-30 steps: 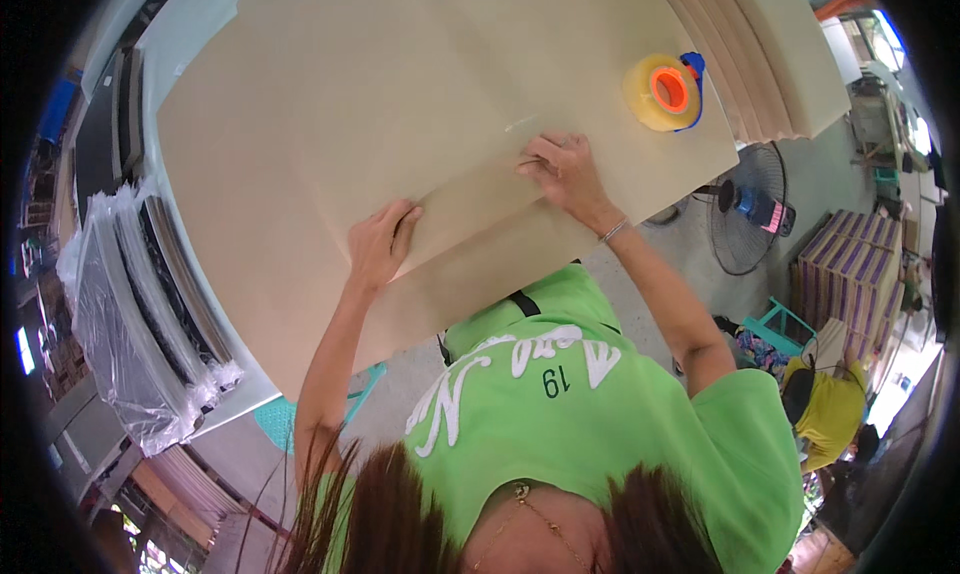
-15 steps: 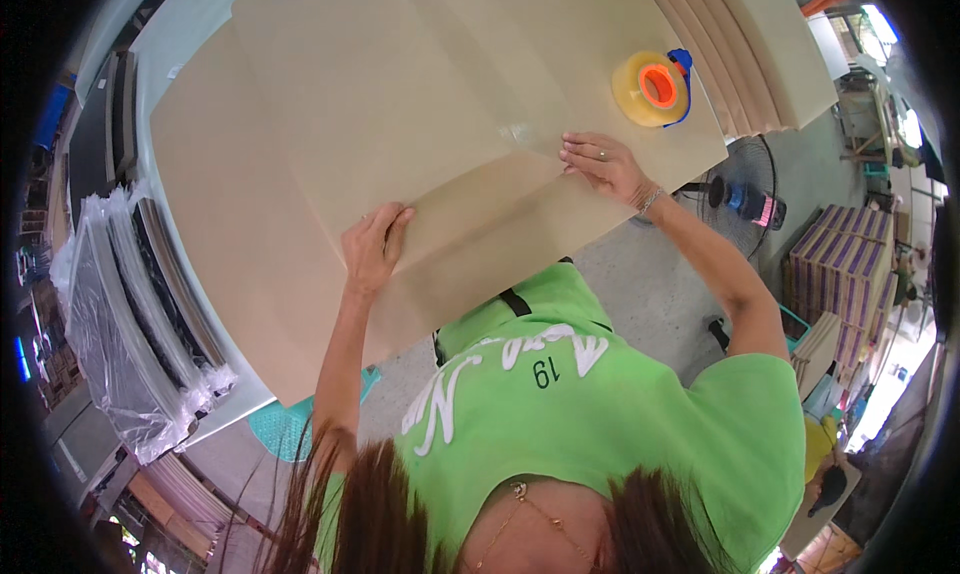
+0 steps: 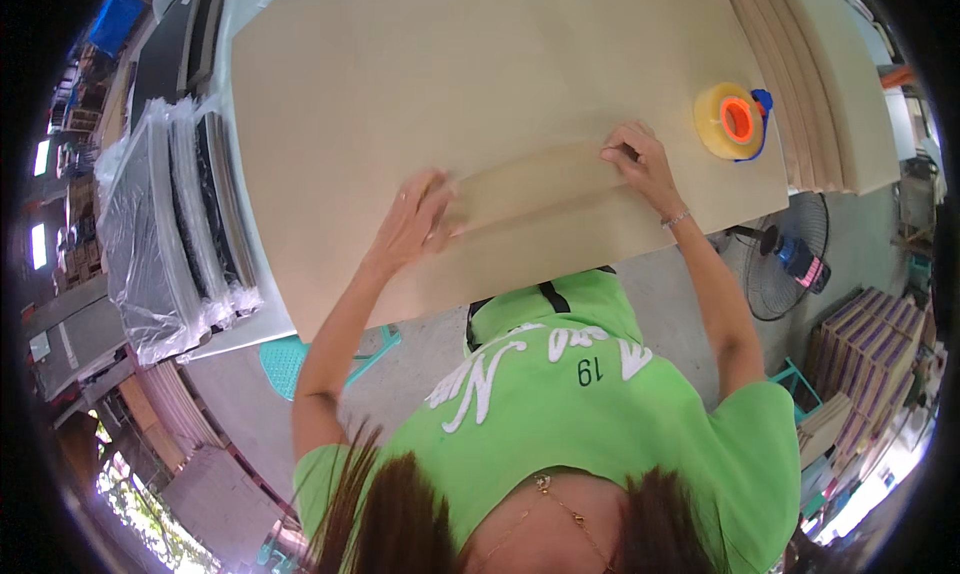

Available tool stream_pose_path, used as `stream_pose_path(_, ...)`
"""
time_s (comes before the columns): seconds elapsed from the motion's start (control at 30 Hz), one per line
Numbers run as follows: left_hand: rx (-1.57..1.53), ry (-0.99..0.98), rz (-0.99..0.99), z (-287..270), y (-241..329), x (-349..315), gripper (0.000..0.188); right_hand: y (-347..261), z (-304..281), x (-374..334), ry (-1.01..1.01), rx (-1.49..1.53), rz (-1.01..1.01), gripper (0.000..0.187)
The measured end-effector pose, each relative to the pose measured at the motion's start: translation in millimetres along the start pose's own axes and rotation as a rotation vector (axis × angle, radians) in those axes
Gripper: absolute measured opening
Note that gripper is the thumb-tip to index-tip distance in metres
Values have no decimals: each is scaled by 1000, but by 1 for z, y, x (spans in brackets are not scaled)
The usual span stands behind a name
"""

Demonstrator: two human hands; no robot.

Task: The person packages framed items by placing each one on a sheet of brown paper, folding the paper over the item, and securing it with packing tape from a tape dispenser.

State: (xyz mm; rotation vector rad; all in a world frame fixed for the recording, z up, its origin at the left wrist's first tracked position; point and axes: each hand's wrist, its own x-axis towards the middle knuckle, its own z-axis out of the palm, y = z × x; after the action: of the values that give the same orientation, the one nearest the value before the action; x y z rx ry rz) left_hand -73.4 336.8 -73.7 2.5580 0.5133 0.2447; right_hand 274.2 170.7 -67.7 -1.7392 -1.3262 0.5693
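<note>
A wide brown board or paper sheet lies flat before me. Across its near part runs a slightly darker, translucent-looking band; whether it is a fold or a strip laid on top, I cannot tell. At the band's left end is my left hand, its fingers smeared by motion. My right hand is closed at the other end, fingers curled with the thumb; what they pinch is hidden. To the right of that hand, a roll of yellowish clear tape with an orange core sits in a blue dispenser.
Brown boards are stacked along the right side. Plastic-wrapped panels stand at the left table edge, beside dark panels. A fan is beyond the right corner; a turquoise stool is below the left edge.
The whole view has shifted, so table and tape appear farther right. Both hands have moved left relative to the sheet. The left hand is now blurred; the right hand's fingers have curled in.
</note>
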Motion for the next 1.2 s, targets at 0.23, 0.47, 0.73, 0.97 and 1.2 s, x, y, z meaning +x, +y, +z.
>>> stream_pose_path(0.23,494,-89,478,-10,-35,-33,48,-6,3,0,32,-67,-62,15)
stream_pose_path(0.47,546,283,436,19,-27,-32,33,-2,5,1,22,-100,-71,17)
stream_pose_path(0.73,315,381,-142,67,63,-30,48,0,10,0,84,-170,-114,15)
stream_pose_path(0.97,190,340,-509,101,137,16,73,12,18,-2,43,-291,-136,17)
stream_pose_path(1.2,206,457,-666,110,155,51,75,5,12,24,18,-674,-103,40)
